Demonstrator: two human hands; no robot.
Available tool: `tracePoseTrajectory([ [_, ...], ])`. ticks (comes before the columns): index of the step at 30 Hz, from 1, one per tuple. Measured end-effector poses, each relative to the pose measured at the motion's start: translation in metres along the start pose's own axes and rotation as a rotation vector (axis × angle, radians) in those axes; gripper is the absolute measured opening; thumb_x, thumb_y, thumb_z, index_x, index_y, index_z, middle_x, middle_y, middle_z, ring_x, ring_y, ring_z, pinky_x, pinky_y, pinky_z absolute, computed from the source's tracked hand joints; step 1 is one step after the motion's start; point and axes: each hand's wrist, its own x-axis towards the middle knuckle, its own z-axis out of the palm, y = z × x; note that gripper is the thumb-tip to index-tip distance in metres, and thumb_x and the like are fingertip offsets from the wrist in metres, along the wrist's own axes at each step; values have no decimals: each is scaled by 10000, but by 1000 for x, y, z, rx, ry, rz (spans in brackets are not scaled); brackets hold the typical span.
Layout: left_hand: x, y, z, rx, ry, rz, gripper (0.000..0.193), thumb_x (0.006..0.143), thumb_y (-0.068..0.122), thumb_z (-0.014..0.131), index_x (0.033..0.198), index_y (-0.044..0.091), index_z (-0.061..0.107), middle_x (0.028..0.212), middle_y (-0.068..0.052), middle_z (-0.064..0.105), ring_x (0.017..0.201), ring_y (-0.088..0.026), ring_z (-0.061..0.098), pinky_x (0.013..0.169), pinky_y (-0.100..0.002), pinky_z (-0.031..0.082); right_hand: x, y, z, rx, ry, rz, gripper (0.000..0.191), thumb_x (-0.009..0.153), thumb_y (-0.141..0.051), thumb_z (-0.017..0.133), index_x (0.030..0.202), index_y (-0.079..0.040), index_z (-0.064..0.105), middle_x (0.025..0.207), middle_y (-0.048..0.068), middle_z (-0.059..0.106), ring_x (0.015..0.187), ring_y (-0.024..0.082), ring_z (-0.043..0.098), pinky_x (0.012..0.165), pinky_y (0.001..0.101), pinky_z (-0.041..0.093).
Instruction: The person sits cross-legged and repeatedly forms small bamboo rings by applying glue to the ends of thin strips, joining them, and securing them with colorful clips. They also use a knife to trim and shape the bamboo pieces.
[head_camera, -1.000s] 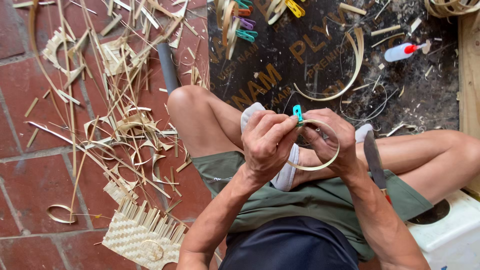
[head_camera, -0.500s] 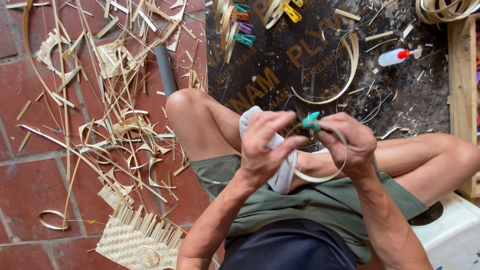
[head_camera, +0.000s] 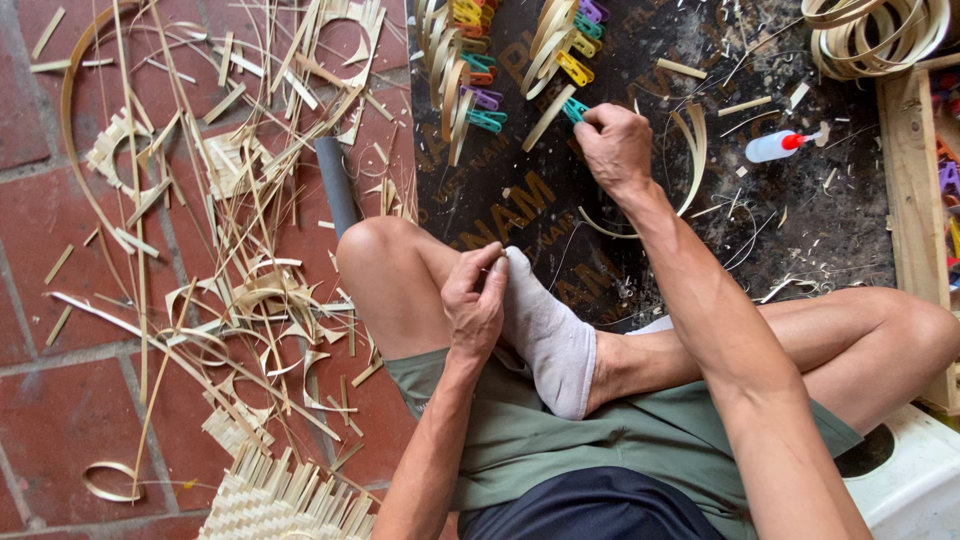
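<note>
A moment ago both hands were joined above the lap, bending a bamboo hoop pinned with a teal clip; now they have parted, and the hoop is no longer over the knees. I judge that a finished ring is being put down among the others.

Taking the grey-socked foot (head_camera: 548, 335) as the landmark: the left hand (head_camera: 474, 300) lies just left of its toe, touching the sock, fingers curled in loosely; I cannot tell whether they pinch anything. Its forearm rises from the bottom edge, elbow bent, beside the bare knee.

The right hand (head_camera: 617, 147) is well above the foot, the arm stretched nearly straight across the dark board (head_camera: 800, 230) on the floor. The fingers are clenched around the teal clip (head_camera: 575, 110), which bites onto a bamboo strip (head_camera: 548, 118) at the hand's upper left; the knuckles face the camera.

Farther from the foot lie rows of clipped bamboo rings (head_camera: 470, 70). To the upper right lies a small white squeeze bottle (head_camera: 775, 147), and beyond it a coil of bamboo strips (head_camera: 880, 35). Left of the foot, offcuts litter the red brick floor (head_camera: 60, 400).
</note>
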Motion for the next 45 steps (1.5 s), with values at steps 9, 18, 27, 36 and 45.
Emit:
tracePoseTrajectory([
  [9, -5, 15, 1, 121, -64, 70, 173, 946, 26, 718, 1115, -8, 723, 1043, -89, 718, 923, -151, 680, 829, -264, 558, 1, -18, 1, 154, 290, 81, 209, 827, -151, 759, 963, 7, 734, 745, 139, 723, 659, 244, 737, 593, 362, 563],
  [18, -9, 13, 0, 112, -72, 92, 177, 956, 25, 717, 1130, -1, 716, 1057, -80, 709, 915, -141, 666, 823, -257, 545, -102, 2, -93, -384, -283, -337, 244, 810, -297, 775, 905, -79, 723, 884, 73, 683, 848, 249, 648, 735, 419, 459],
  [27, 1, 1, -2, 85, -57, 90, 160, 976, 31, 703, 1132, 3, 719, 1044, -64, 703, 917, -122, 646, 816, -246, 531, -114, 1, -108, -442, -257, -489, 108, 841, -174, 762, 807, -137, 666, 806, 3, 621, 808, 230, 614, 768, 408, 423],
  [36, 6, -5, 0, 54, -59, 71, 171, 975, 38, 712, 1141, 3, 724, 1036, -58, 706, 896, -114, 648, 812, -240, 534, -115, -10, -104, -244, -127, -464, 233, 909, -97, 799, 1108, -26, 699, 840, 109, 619, 749, 291, 617, 689, 409, 494],
  [45, 10, -4, -1, 58, -57, 81, 191, 968, 41, 715, 1155, 0, 718, 1044, -62, 715, 908, -118, 662, 821, -238, 541, -104, 2, -87, 108, -146, -113, 138, 956, -59, 727, 1085, -10, 722, 919, 117, 688, 798, 261, 678, 686, 377, 526],
])
